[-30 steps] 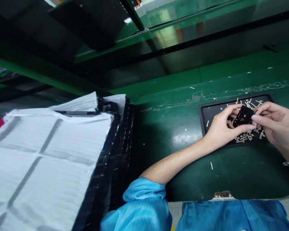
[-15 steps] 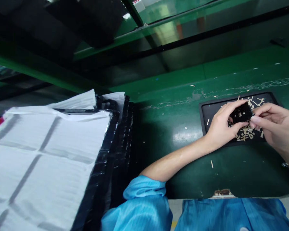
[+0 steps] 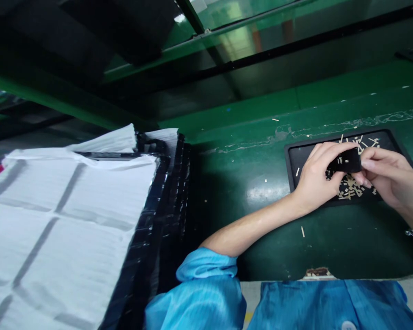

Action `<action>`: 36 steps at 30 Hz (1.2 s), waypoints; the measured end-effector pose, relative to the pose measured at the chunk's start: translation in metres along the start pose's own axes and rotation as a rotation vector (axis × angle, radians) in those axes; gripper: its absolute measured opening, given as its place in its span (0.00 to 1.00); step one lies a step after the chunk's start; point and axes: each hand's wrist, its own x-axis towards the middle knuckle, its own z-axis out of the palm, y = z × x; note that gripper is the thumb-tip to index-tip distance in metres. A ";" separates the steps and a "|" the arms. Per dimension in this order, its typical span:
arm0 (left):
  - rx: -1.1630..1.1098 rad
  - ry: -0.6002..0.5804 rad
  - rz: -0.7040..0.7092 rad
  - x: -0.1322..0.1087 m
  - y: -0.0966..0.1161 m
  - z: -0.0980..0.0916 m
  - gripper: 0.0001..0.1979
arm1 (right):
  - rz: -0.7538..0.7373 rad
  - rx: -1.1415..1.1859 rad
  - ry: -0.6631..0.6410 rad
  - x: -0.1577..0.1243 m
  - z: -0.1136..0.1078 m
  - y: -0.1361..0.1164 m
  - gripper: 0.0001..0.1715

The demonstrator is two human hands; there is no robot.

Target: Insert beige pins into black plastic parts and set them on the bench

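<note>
A small glossy black block-like part (image 3: pixel 351 161) is held above a shallow black tray (image 3: pixel 290 170). My left hand (image 3: pixel 316 176) curls round it from the left, thumb below and fingers over the top. At its right edge, my right hand (image 3: pixel 390 176) is closed with thumb and fingertips pinched against the part. Whether a smaller piece lies in that pinch cannot be made out. Small pale marks show on the part's dark face. Beneath the hands, many short pale strips (image 3: pixel 351 189) lie scattered in the tray.
On the left stands a tall stack of black trays (image 3: pixel 172 197) topped with white padded sheeting (image 3: pixel 79 247). A few loose pale strips (image 3: pixel 303 232) lie on the green tabletop (image 3: pixel 234 183). The table's front edge has a chipped spot (image 3: pixel 317 272). Green shelf framing (image 3: pixel 72 105) runs behind.
The black part has tilted, so its face appears narrower. My right fingers have shifted slightly along its right edge, while my left hand keeps its hold.
</note>
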 end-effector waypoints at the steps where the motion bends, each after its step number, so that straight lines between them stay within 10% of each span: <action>1: -0.006 -0.001 -0.018 0.000 0.001 0.000 0.19 | -0.005 0.014 0.025 0.001 -0.001 0.001 0.13; 26: 0.093 -0.011 -0.120 0.000 0.007 0.003 0.20 | -0.137 -0.060 0.213 0.008 -0.003 0.006 0.07; 36: -0.026 -0.028 -0.114 0.001 0.010 0.000 0.20 | -0.101 0.021 0.024 0.010 -0.008 0.003 0.18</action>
